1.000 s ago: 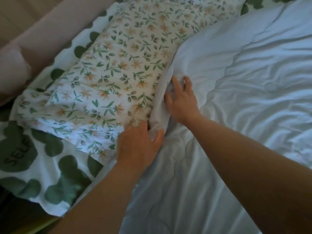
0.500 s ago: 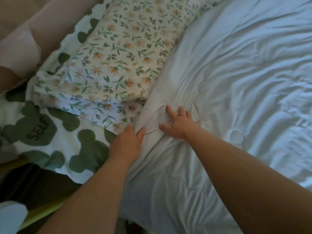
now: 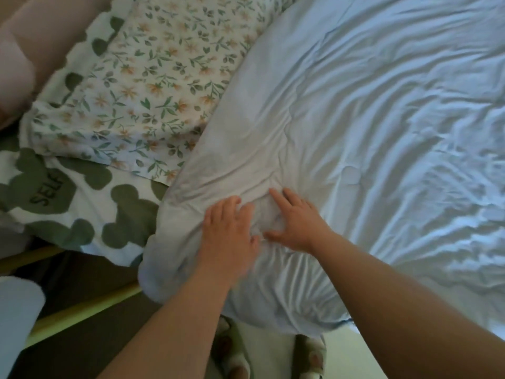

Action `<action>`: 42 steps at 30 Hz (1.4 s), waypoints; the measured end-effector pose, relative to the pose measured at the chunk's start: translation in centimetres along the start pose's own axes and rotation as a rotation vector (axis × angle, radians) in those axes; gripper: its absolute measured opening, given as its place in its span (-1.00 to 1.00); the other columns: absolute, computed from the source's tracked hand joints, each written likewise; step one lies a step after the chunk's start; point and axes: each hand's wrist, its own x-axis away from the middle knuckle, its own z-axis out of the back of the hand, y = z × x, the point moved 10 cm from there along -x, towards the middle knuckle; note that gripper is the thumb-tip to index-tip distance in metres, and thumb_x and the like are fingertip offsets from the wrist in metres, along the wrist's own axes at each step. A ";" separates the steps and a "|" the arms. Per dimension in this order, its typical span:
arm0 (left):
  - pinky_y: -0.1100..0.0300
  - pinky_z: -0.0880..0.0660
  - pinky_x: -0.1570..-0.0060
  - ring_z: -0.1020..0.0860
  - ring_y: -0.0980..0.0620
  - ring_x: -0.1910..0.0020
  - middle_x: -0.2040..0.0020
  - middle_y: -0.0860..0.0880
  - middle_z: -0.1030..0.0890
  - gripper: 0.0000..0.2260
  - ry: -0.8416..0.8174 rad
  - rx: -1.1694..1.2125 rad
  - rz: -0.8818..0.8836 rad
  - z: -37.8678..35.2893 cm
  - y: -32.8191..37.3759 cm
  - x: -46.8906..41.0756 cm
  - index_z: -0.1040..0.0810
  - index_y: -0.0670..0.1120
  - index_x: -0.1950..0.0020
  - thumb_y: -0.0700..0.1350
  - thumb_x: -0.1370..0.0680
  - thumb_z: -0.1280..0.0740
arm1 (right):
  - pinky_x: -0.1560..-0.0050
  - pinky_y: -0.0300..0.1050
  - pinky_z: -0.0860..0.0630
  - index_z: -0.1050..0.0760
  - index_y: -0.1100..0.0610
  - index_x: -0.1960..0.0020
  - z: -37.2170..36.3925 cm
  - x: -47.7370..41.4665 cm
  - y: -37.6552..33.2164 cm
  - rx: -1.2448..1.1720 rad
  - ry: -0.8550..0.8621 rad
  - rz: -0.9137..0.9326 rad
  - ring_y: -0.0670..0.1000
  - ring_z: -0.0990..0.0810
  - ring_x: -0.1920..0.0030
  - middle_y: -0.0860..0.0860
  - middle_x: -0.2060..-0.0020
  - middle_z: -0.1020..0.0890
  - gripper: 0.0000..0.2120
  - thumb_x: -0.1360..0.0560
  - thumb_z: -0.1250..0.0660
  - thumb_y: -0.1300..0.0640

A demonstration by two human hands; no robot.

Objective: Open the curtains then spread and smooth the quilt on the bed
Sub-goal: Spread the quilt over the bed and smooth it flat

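A pale blue-white quilt [image 3: 369,119] covers most of the bed, wrinkled across the right side. Its near-left corner hangs bunched over the bed's edge. My left hand [image 3: 228,233] lies flat on that corner, fingers straight and pressing the fabric. My right hand [image 3: 296,221] presses beside it with fingers spread, a small fold of quilt between the two hands. The curtains are out of view.
A floral pillow [image 3: 153,86] lies at the head, left of the quilt. Under it is a white sheet with green mouse-head shapes [image 3: 90,214]. A padded pink headboard [image 3: 32,36] is at the top left. My slippered feet [image 3: 237,356] stand on the floor below.
Both hands have slid down the quilt's edge from beside the pillow to its near corner. They let go of the pinched edge and now lie flat on the fabric.
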 end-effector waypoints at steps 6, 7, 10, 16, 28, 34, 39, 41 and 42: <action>-0.11 -0.19 -0.37 -0.32 -0.15 -0.34 -0.36 -0.12 -0.35 -0.37 -0.223 -0.058 -0.028 -5.4 7.9 3.2 -0.32 -0.02 -0.37 0.17 -0.36 -0.36 | -0.50 -0.05 -0.07 0.12 -0.06 -0.56 -0.4 5.0 7.1 0.031 -0.008 -0.050 0.07 -0.09 -0.53 0.04 -0.56 0.01 -0.06 -0.40 -0.37 -0.24; -0.12 -0.25 -0.34 -0.37 -0.17 -0.30 -0.32 -0.15 -0.39 -0.34 -0.226 -0.054 -0.021 -5.7 8.7 3.7 -0.37 -0.05 -0.35 0.18 -0.32 -0.38 | -0.50 -0.05 -0.07 0.12 -0.07 -0.56 -0.4 5.7 8.5 0.033 -0.010 -0.065 0.07 -0.09 -0.53 0.04 -0.56 0.01 -0.05 -0.39 -0.38 -0.23; -0.13 -0.42 -0.19 -0.49 -0.21 -0.16 -0.22 -0.18 -0.50 -0.29 -0.182 -0.051 -0.099 -7.0 12.6 4.7 -0.48 -0.08 -0.24 0.24 -0.17 -0.37 | -0.51 -0.05 -0.07 0.13 -0.07 -0.56 -0.4 8.8 13.1 0.019 -0.002 -0.114 0.07 -0.08 -0.53 0.05 -0.56 -0.01 -0.01 -0.36 -0.41 -0.25; -0.02 -0.43 -0.10 -0.52 -0.14 -0.09 -0.18 -0.13 -0.53 -0.30 -0.250 -0.095 -0.242 -10.6 20.9 7.2 -0.49 -0.01 -0.14 0.25 -0.08 -0.46 | -0.50 -0.01 -0.06 0.09 -0.11 -0.55 -2.0 16.3 21.6 -0.056 -0.037 -0.189 0.06 -0.09 -0.52 -0.04 -0.55 0.01 0.10 -0.22 -0.47 -0.34; 0.07 -0.48 0.06 -0.54 -0.11 -0.03 -0.08 -0.07 -0.53 -0.70 -0.360 -0.302 -0.216 -13.6 25.6 7.2 -0.43 -0.08 -0.22 -0.13 -0.50 -0.34 | 0.12 -0.09 -0.39 -0.50 0.06 -0.06 -1.2 23.2 29.6 0.114 0.206 -0.246 0.17 -0.56 -0.02 0.05 -0.01 -0.58 -0.81 -0.48 -0.23 0.06; 0.08 -0.44 -0.05 -0.52 -0.08 -0.15 -0.17 -0.05 -0.53 -0.68 -0.477 -0.350 -0.153 -14.7 25.1 10.0 -0.42 -0.04 -0.26 0.04 -0.55 -0.27 | 0.17 -0.13 -0.36 -0.50 0.03 0.10 -4.1 24.9 28.9 -0.002 -0.002 -0.223 0.14 -0.57 0.04 0.03 0.08 -0.61 -0.84 -0.45 -0.21 -0.02; 0.06 -0.42 -0.03 -0.45 -0.11 -0.14 -0.17 -0.09 -0.45 -0.58 -0.361 -0.283 -0.136 -15.2 27.3 10.5 -0.35 -0.08 -0.26 0.09 -0.48 -0.24 | 0.05 -0.10 -0.44 -0.49 -0.01 -0.05 -5.8 26.6 29.8 -0.263 0.056 -0.217 0.04 -0.51 0.00 -0.06 0.01 -0.57 -0.77 -0.40 -0.26 0.03; 0.06 -0.43 0.07 -0.48 -0.11 -0.01 -0.07 -0.09 -0.48 -0.56 -0.277 -0.174 -0.296 -15.4 30.9 11.2 -0.41 -0.09 -0.17 0.10 -0.36 -0.29 | -0.09 -0.11 -0.44 -0.45 -0.01 -0.20 -5.6 27.4 30.6 -0.249 0.127 -0.180 0.01 -0.48 -0.09 -0.09 -0.11 -0.53 -0.61 -0.39 -0.30 -0.03; 0.05 -0.44 0.08 -0.48 -0.11 0.03 -0.04 -0.09 -0.49 -0.54 -0.247 -0.126 -0.376 -15.6 32.7 11.6 -0.43 -0.09 -0.13 0.10 -0.31 -0.31 | -0.15 -0.12 -0.41 -0.42 -0.01 -0.25 -5.4 27.8 30.9 -0.222 0.155 -0.157 0.00 -0.46 -0.13 -0.10 -0.15 -0.50 -0.54 -0.37 -0.31 -0.07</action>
